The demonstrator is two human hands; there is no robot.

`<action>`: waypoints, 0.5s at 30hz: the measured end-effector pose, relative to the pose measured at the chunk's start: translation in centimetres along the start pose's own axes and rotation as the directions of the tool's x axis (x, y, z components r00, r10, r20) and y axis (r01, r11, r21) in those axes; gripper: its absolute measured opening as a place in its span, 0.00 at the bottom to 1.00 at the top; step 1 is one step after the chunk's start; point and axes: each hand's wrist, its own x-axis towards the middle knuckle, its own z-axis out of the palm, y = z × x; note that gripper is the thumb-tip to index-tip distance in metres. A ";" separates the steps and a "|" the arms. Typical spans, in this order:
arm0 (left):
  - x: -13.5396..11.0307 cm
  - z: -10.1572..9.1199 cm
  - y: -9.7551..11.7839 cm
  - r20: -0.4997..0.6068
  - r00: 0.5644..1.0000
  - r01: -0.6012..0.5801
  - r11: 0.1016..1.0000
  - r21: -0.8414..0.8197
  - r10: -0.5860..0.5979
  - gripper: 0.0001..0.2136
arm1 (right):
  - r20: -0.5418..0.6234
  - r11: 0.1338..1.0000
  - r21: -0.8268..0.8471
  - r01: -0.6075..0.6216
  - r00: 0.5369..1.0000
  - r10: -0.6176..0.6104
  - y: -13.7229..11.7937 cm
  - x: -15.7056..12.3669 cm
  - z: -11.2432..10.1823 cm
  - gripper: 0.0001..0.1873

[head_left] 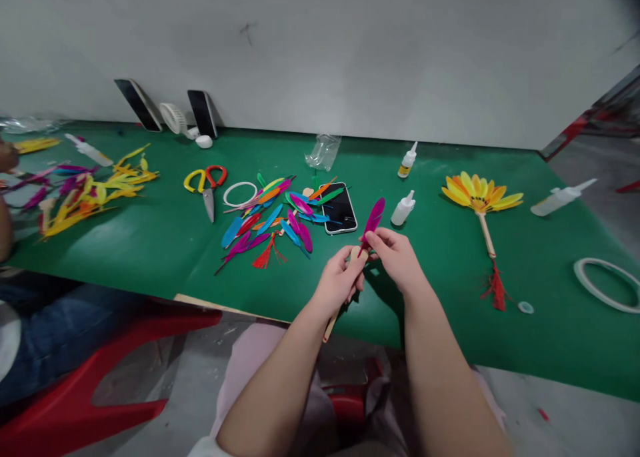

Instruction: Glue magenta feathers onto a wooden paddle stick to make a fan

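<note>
My left hand (pixel 341 275) is closed round a pale wooden fan handle (pixel 330 327), whose rounded head shows between the fingers. Pinched in my right hand (pixel 393 253) is a magenta feather (pixel 375 213), its quill end lying against the handle's head. Left of my hands spreads a pile of coloured feathers (pixel 270 218) in blue, green, orange, red and magenta. A red tassel (pixel 270 253) lies at the pile's near edge. Just beyond my right hand stands a small white glue bottle (pixel 403 210).
On the right lie a yellow feather fan (pixel 483 197), another glue bottle (pixel 560 198) and a tape roll (pixel 583 277). Scissors (pixel 207 187), a white ring (pixel 240 185) and a phone (pixel 341 210) are nearer the middle. Someone sits at left beside yellow feathers (pixel 100 197).
</note>
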 end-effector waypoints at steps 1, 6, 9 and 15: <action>0.0 0.0 0.0 0.000 1.000 0.002 1.000 -0.002 -0.002 0.11 | -0.002 1.000 0.000 0.006 1.000 -0.006 0.0 0.0 0.0 0.14; 0.0 0.0 0.1 0.006 1.000 0.004 1.000 -0.009 -0.004 0.11 | -0.003 0.995 -0.050 0.082 0.997 -0.082 0.2 0.0 0.0 0.13; 0.0 0.0 0.0 0.003 1.000 0.002 1.000 -0.012 -0.002 0.11 | -0.008 0.994 -0.063 0.091 0.996 -0.091 0.2 0.0 0.0 0.14; 0.1 0.0 -0.1 0.004 1.000 0.006 1.000 -0.016 -0.006 0.11 | -0.007 0.992 -0.079 0.094 0.995 -0.095 0.3 0.0 0.0 0.14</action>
